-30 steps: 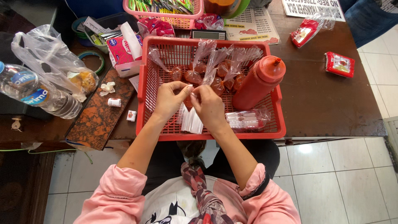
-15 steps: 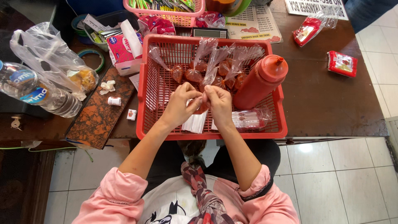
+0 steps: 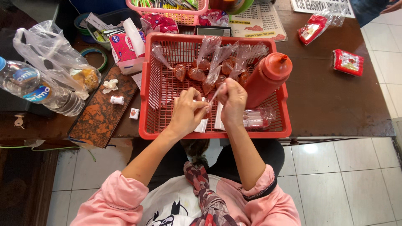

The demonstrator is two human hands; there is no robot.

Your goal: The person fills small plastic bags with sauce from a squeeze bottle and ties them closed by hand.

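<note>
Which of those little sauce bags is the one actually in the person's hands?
The small sauce bag pinched between the left hand and right hand, its clear neck pulled up. The other filled bags lie untouched at the back of the red basket.

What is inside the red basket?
In the red basket: small tied sauce bags, a red squeeze bottle, clear empty bags. Both hands hide what lies beneath them.

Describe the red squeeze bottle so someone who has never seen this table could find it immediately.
Find the red plastic mesh basket at the table's near edge. In its right half lies a red plastic squeeze bottle, beside the right hand. Unlike the small clear tied sauce bags nearby, it is opaque, with a nozzle cap.
</note>
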